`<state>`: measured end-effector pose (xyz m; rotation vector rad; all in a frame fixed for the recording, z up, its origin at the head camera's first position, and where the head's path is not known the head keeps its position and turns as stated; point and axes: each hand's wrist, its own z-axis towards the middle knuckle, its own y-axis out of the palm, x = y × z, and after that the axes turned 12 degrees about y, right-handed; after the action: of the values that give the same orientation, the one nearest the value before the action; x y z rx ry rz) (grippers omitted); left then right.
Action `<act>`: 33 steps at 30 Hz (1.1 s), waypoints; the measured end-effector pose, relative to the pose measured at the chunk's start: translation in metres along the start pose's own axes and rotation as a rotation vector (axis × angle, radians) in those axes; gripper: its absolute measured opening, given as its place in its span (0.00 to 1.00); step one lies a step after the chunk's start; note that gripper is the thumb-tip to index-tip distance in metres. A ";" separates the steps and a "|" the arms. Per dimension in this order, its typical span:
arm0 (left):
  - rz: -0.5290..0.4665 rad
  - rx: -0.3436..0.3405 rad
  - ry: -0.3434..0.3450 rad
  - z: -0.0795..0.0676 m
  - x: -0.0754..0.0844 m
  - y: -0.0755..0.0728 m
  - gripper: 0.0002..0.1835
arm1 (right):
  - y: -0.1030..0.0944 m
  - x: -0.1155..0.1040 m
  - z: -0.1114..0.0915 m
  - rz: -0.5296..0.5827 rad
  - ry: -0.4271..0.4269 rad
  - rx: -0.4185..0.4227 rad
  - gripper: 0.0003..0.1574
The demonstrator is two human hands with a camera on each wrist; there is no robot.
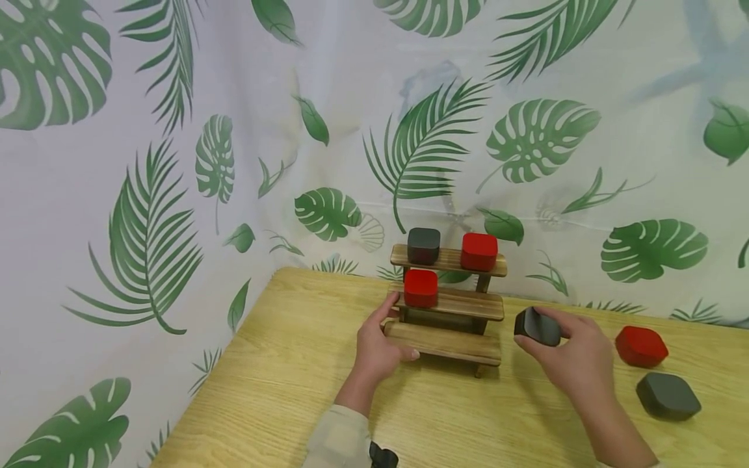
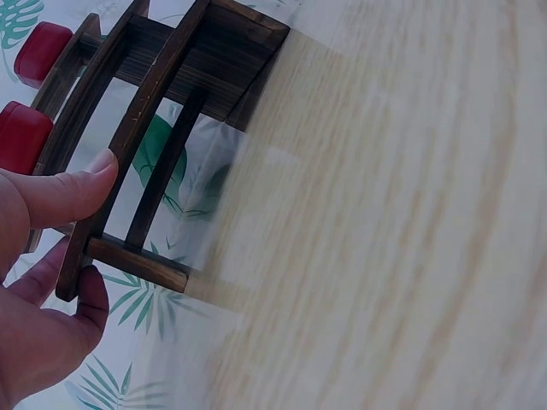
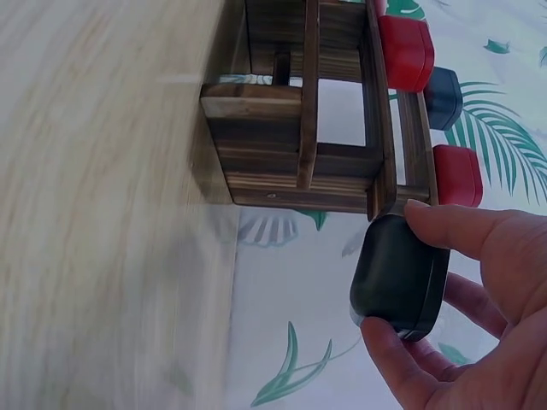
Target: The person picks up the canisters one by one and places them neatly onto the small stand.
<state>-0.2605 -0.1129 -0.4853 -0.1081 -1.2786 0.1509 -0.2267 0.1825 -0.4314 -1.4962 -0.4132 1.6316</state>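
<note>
A three-step wooden display stand point(image 1: 445, 343) stands on the table near the back wall. My left hand point(image 1: 377, 348) grips the left end of its lowest step, and in the left wrist view the thumb point(image 2: 92, 181) lies along that board with fingers curled beneath. My right hand point(image 1: 579, 354) pinches a black rounded block point(image 1: 538, 326) between thumb and fingers, just right of the stand. On the top step sit a dark grey block point(image 1: 424, 246) at left and a red block point(image 1: 480, 251) at right. Another red block point(image 1: 420, 288) rests on the middle step's left side.
Right of my right hand, a red block point(image 1: 641, 346) and a dark grey block point(image 1: 668, 395) lie on the wooden table point(image 1: 263, 390). A leaf-printed white cloth point(image 1: 351, 97) hangs behind the table and along its left side.
</note>
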 end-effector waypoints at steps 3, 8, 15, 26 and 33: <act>-0.001 0.001 0.006 -0.001 0.001 0.000 0.61 | 0.001 -0.004 -0.001 0.015 -0.005 -0.003 0.38; -0.004 0.003 0.020 -0.001 0.001 -0.001 0.61 | 0.004 -0.010 0.001 0.035 -0.016 -0.005 0.38; 0.012 -0.002 0.013 -0.001 0.000 -0.001 0.60 | 0.006 -0.015 0.002 0.049 -0.038 0.016 0.37; 0.017 -0.003 0.015 -0.001 0.001 -0.001 0.60 | 0.005 -0.022 0.004 0.058 -0.024 0.012 0.37; 0.016 -0.003 0.010 -0.001 0.001 0.000 0.61 | 0.007 -0.026 0.005 0.070 -0.048 0.026 0.38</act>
<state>-0.2591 -0.1129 -0.4850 -0.1217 -1.2683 0.1625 -0.2363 0.1599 -0.4184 -1.4690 -0.3680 1.7242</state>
